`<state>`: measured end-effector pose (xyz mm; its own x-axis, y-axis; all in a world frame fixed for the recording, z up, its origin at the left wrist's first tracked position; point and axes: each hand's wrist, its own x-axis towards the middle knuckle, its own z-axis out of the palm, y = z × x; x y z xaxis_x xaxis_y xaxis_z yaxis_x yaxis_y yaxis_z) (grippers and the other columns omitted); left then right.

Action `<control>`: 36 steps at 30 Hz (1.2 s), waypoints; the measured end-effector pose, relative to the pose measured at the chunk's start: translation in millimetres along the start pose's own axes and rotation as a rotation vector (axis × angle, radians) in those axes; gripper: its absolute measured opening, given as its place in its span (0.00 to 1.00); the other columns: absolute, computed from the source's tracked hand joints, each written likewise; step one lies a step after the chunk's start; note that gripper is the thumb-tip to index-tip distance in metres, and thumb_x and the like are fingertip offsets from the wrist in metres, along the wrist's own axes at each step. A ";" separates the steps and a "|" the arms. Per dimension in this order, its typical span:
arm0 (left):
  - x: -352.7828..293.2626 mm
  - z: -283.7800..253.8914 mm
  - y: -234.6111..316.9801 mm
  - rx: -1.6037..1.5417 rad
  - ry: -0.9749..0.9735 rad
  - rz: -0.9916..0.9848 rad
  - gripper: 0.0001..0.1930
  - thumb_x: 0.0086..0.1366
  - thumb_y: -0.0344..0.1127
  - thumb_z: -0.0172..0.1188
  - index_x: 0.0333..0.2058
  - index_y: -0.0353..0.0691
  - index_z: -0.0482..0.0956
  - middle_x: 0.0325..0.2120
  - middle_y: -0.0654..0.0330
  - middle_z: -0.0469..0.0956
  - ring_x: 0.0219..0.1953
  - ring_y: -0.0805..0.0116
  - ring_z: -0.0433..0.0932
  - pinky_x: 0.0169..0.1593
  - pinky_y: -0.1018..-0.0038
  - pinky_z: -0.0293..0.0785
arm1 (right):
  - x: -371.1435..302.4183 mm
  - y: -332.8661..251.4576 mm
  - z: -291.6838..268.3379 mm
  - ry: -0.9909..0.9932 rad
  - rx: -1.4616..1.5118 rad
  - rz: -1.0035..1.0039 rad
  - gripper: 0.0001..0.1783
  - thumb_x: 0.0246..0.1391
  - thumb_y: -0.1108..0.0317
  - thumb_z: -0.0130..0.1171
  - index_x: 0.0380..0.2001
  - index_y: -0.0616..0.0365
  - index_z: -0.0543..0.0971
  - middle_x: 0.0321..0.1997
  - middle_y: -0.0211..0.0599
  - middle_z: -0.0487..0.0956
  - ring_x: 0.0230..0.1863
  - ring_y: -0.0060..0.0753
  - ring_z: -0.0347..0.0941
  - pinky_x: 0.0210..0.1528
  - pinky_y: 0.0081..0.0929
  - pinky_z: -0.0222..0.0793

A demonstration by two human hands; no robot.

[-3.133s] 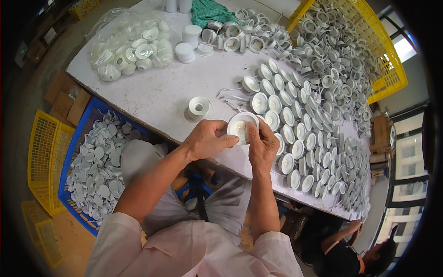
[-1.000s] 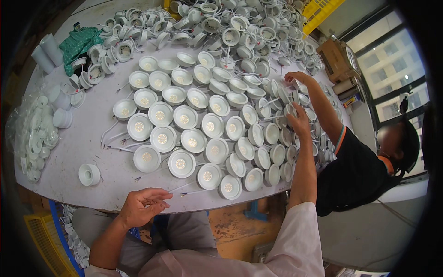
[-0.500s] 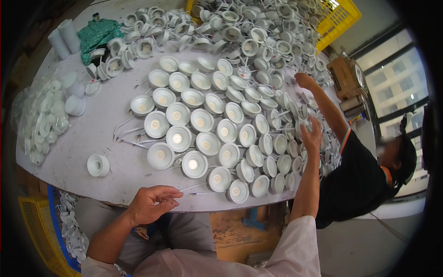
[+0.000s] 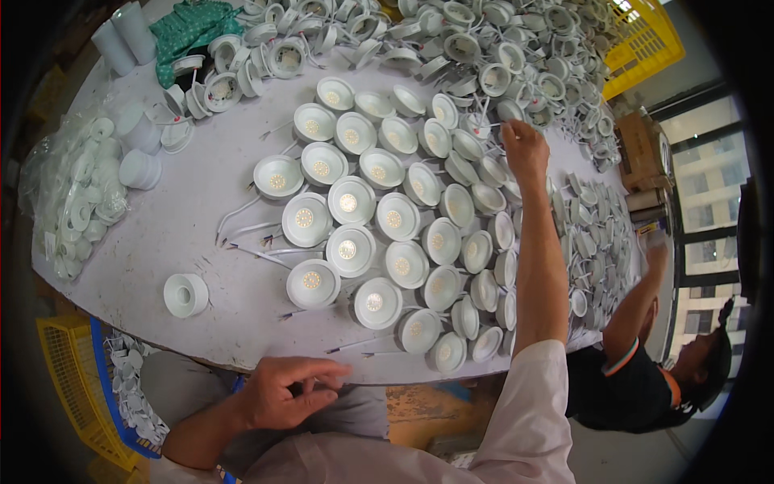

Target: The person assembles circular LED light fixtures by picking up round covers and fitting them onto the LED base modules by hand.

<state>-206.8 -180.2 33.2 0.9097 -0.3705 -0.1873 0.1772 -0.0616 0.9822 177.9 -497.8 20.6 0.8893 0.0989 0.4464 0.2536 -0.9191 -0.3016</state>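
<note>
1. A green dotted cloth (image 4: 191, 36) lies well left of the right hand (image 4: 526, 153), farther out.
2. A yellow crate (image 4: 659, 53) stands beyond that hand, rightward.
3. A cardboard box (image 4: 639, 149) sits right of that hand.
4. A window (image 4: 709, 171) shows farther right.
5. A co-worker (image 4: 627, 395) in a dark, orange-trimmed top is right of both hands.
6. A yellow basket (image 4: 68, 363) stands left of the left hand (image 4: 292, 391).

Head-worn fisheye, facing down, close over table (image 4: 234, 327), corners perhaps too dark
</note>
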 end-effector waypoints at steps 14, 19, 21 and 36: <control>6.1 -22.2 0.9 -0.066 0.008 0.038 0.20 0.56 0.33 0.64 0.49 0.40 0.76 0.32 0.58 0.80 0.24 0.70 0.75 0.29 0.76 0.73 | 91.6 -25.6 54.6 0.004 -0.519 -0.187 0.43 0.38 0.56 0.67 0.61 0.45 0.64 0.60 0.38 0.68 0.64 0.44 0.56 0.65 0.41 0.51; 4.8 -23.8 0.7 -0.047 0.027 0.049 0.20 0.55 0.31 0.65 0.48 0.39 0.76 0.33 0.58 0.81 0.24 0.73 0.74 0.28 0.77 0.72 | 94.9 -32.6 36.1 -0.023 -0.325 -0.190 0.42 0.37 0.57 0.65 0.60 0.51 0.65 0.56 0.47 0.70 0.59 0.48 0.63 0.60 0.40 0.59; 3.7 -22.1 1.5 -0.039 0.010 0.046 0.21 0.56 0.33 0.64 0.50 0.41 0.75 0.32 0.57 0.80 0.24 0.71 0.75 0.29 0.76 0.72 | 91.9 -36.3 22.4 -0.053 -0.241 -0.162 0.42 0.37 0.58 0.65 0.60 0.53 0.65 0.54 0.50 0.70 0.56 0.50 0.66 0.58 0.40 0.61; -7.1 1.4 9.6 0.291 0.317 0.619 0.25 0.52 0.33 0.66 0.49 0.32 0.73 0.38 0.51 0.79 0.38 0.57 0.79 0.42 0.67 0.75 | -89.7 -120.5 -126.7 -0.118 0.451 -0.457 0.45 0.36 0.76 0.67 0.62 0.52 0.62 0.59 0.46 0.66 0.55 0.40 0.68 0.52 0.36 0.68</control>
<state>-212.0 -179.5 44.0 0.8833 -0.1348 0.4490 -0.4677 -0.1873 0.8638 19.4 -444.2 123.6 0.6837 0.5064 0.5255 0.7277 -0.5267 -0.4393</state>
